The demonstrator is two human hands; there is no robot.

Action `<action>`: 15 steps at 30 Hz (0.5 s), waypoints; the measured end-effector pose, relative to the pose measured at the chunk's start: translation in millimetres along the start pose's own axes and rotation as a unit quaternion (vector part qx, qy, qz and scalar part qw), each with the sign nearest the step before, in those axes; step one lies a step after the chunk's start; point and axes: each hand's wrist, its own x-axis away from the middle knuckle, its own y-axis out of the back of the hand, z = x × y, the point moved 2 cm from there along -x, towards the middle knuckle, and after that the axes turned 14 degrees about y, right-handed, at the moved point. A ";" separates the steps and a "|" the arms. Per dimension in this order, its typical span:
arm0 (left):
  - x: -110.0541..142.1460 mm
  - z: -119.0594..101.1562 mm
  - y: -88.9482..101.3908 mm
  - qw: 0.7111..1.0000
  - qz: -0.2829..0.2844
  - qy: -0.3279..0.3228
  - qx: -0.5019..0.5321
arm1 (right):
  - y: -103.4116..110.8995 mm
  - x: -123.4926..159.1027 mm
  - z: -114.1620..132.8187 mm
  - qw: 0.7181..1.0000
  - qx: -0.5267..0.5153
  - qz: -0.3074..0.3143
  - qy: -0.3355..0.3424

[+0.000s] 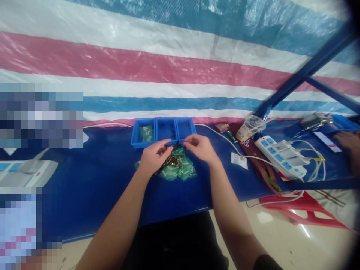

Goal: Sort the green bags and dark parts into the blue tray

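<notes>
A heap of small brass-coloured and dark parts [173,161] lies on crumpled green plastic bags [180,172] in front of me. Over the left side of this heap is my left hand [154,155], its fingers curled in and thumb near the index finger. Opposite it, my right hand [201,148] pinches thumb and fingertips together at the heap's upper right. Whatever sits in either hand is too small to make out. Just behind are three joined blue bins: the left bin [135,140] holds a green bag [146,133], and the middle bin [164,127] and right bin [185,128] show tiny dark specks.
On the blue table [112,195], to the right, are a clear plastic cup [249,129], a white packet [239,160], a brown strap-like item [253,157] and a power strip [281,157] with cables. Another person's hand [348,140] rests near a phone [327,141]. A second power strip [47,174] lies left.
</notes>
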 end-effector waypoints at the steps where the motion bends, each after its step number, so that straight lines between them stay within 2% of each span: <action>1: -0.2 0.4 -1.1 1.000 0.004 -0.002 0.006 | -8.4 -3.3 4.6 1.000 -0.004 -0.001 0.018; 4: -1.6 2.1 -3.3 1.000 0.012 -0.002 -0.001 | -30.3 -7.6 9.3 0.997 -0.033 0.022 0.061; 6: -2.8 3.2 -4.0 1.000 0.021 -0.001 -0.013 | -37.1 -6.0 5.5 0.997 -0.039 0.011 0.066; 9: -3.9 4.8 -4.7 1.000 0.027 -0.006 -0.014 | -39.4 -2.0 -3.5 0.996 -0.051 -0.012 0.065; 15: -4.8 11.7 -8.6 1.000 -0.015 -0.012 0.020 | -41.4 -0.6 -13.0 0.993 -0.091 -0.046 0.066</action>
